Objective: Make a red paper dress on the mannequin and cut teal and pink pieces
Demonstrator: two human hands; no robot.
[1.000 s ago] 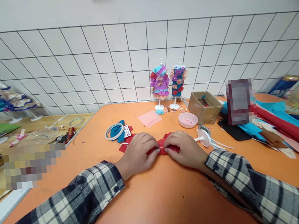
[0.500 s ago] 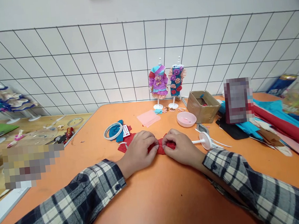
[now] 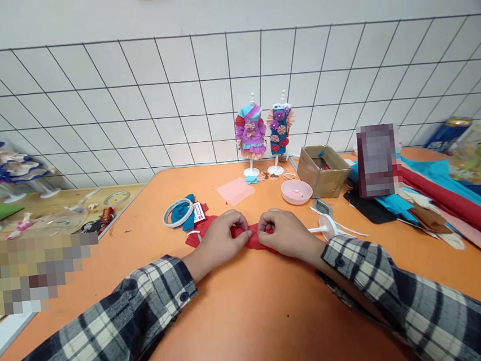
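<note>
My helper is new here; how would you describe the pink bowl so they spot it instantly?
On the orange table, find the open cardboard box near the tiled wall. Just left of it sits a round, shallow pink bowl. The pink sheets farther left are flat, while this has a raised rim.

A plain pale wall (image 3: 249, 3) rose at the back; white tiles (image 3: 210, 61) with thin dark lines covered its lower part; an orange table (image 3: 221, 330) reached toward them, its far left corner rounded; a light wooden table (image 3: 62, 203) stood left of it; soft light glossed the orange top.
</note>
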